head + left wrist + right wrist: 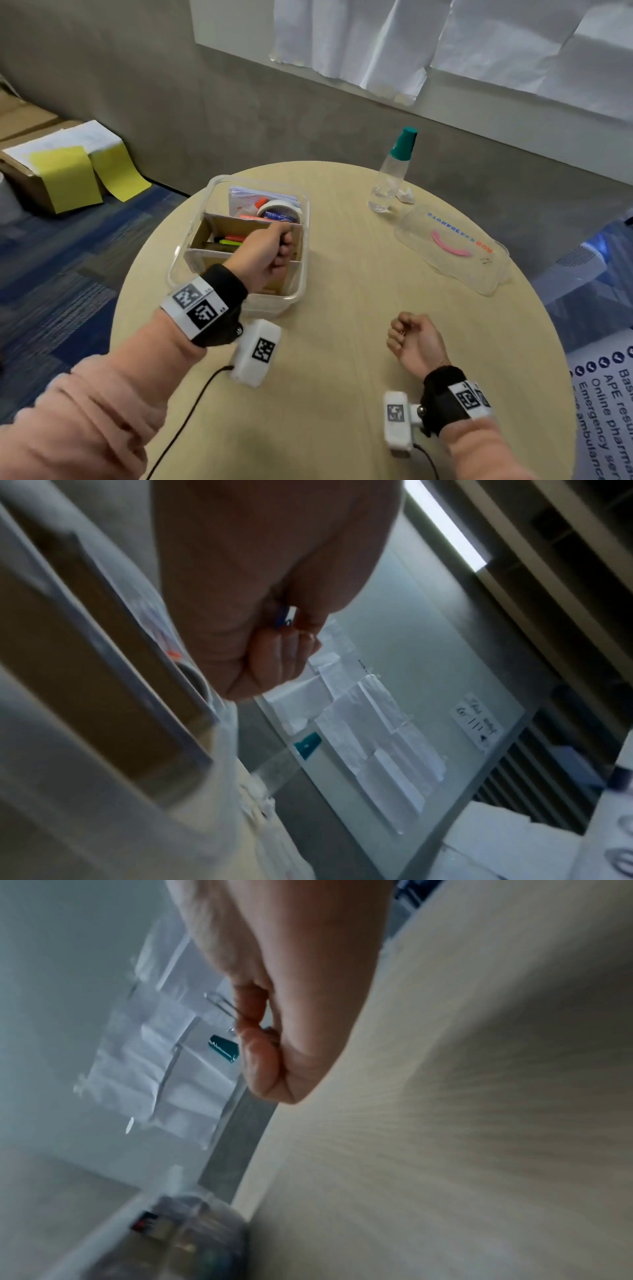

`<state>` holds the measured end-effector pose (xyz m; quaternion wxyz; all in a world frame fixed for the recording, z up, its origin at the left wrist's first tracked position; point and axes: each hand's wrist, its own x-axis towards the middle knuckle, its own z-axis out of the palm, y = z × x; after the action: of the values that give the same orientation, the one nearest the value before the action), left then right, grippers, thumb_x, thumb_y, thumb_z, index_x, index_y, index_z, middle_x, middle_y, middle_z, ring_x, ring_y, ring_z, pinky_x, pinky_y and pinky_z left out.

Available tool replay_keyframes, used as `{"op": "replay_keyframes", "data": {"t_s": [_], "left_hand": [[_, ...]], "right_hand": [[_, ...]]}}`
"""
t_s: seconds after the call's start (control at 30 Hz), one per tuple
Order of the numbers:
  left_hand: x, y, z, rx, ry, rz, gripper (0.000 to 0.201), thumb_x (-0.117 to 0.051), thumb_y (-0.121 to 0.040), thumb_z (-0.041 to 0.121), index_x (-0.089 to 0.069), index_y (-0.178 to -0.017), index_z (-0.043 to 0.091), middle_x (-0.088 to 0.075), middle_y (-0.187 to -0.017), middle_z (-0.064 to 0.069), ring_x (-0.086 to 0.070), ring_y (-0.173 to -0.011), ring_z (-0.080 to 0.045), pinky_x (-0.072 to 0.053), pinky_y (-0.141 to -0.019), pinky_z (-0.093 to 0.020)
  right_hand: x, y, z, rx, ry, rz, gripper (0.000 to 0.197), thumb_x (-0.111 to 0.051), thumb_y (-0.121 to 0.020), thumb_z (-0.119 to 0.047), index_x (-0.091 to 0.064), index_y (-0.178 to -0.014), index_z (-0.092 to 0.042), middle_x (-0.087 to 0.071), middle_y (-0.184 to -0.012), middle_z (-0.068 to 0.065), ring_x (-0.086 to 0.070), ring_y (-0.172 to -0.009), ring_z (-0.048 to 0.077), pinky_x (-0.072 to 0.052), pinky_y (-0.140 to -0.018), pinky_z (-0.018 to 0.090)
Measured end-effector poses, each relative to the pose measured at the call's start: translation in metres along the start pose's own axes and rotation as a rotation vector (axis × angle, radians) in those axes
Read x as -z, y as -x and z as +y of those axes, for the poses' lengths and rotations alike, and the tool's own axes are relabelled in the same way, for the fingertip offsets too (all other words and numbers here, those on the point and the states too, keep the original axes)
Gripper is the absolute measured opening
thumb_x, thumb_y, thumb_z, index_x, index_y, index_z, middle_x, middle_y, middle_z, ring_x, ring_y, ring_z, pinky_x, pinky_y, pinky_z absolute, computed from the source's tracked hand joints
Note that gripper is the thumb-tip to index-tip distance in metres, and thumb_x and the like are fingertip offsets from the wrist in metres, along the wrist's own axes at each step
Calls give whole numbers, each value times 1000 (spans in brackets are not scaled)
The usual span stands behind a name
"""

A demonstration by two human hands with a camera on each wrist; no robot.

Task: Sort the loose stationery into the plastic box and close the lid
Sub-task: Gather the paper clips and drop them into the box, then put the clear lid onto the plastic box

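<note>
Paperclips (221, 1005), thin bent wire, sit pinched in the right hand (412, 337), which is curled above the surface (342, 342), well apart from the box (191, 246). They look light, springy and slippery, best nipped between fingertips. The left hand (263, 255) hangs over the box's cardboard dividers, fist closed round a small blue item (282, 618), too hidden to identify. The clear lid (452, 246) lies upturned to the right.

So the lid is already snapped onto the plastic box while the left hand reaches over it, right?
Not quite. The lid lies off on the table, apart from the plastic box, which stands open. The head view shows this. The left hand is indeed over the box.
</note>
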<state>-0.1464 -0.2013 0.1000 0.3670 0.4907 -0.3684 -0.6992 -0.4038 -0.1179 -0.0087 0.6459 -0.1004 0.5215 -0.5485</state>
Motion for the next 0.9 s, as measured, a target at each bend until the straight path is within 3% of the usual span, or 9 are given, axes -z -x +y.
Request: {"op": "replay_keyframes", "data": {"t_s": [0.1,0.23,0.33,0.4,0.5,0.6,0.7,0.8,0.9], "left_hand": [[26,1,-1,29,-159,90,31,-35,-97,27,-42,-69,18,-34,-59,2,-29,-52,-10,-25,-50,-22],[41,0,-9,126,-221,114,27,-37,-96,18,-42,-70,16,-34,-62,0,-31,-54,-10,-25,-53,-20],[42,0,-11,148,-216,108,21,-38,-97,17,-44,-77,13,-37,-65,-2,-33,-56,-11,-28,-55,-20],[40,0,-12,121,-268,102,18,-38,-97,17,-49,-83,11,-44,-71,-4,-41,-64,-13,-35,-62,-22],[39,0,-16,61,-457,74,23,-42,-95,19,-59,-99,4,-54,-90,-11,-50,-86,-22,-40,-82,-32],[42,1,-18,5,-540,53,30,-40,-94,17,-63,-98,0,-57,-91,-14,-50,-88,-25,-42,-89,-39],[50,3,-23,-161,-572,244,32,-39,-96,17,-68,-100,4,-67,-103,-13,-59,-99,-24,-46,-95,-37],[64,10,-30,-386,-726,501,26,-43,-96,17,-65,-109,14,-64,-112,-6,-55,-102,-16,-44,-90,-29],[87,16,-41,-500,-980,725,36,-54,-89,16,-52,-125,19,-52,-127,-8,-41,-119,-24,-35,-99,-36]], "right_hand": [[-21,7,-5,-21,-133,-39,2,-38,-65,-13,-40,-64,-13,-41,-58,2,-34,-39,11,-29,-35,18],[-63,12,-13,-158,6,-21,20,-33,-84,-4,-49,-73,-9,-46,-61,5,-38,-38,11,-32,-33,17],[-104,17,-19,-184,140,-98,22,-35,-91,-7,-55,-84,-6,-49,-64,5,-42,-43,12,-36,-36,19],[-134,22,-21,-179,209,-176,22,-35,-93,-10,-57,-91,-5,-49,-68,6,-43,-50,13,-39,-41,19],[-174,27,-18,-154,327,-253,22,-36,-95,-13,-56,-99,-5,-50,-73,5,-45,-60,12,-38,-55,20],[-204,27,-5,-154,455,-271,22,-39,-95,-12,-55,-108,-3,-55,-82,7,-49,-70,14,-40,-64,23],[-220,26,11,-159,539,-270,31,-41,-97,-16,-48,-125,-6,-55,-112,9,-50,-99,20,-40,-87,31],[-224,21,20,-100,783,-280,40,-44,-97,-22,-41,-135,-8,-47,-135,9,-42,-124,23,-33,-107,36],[-216,16,14,186,1235,-358,33,-43,-95,-12,-54,-127,-9,-53,-133,9,-45,-125,22,-35,-102,30]]}}
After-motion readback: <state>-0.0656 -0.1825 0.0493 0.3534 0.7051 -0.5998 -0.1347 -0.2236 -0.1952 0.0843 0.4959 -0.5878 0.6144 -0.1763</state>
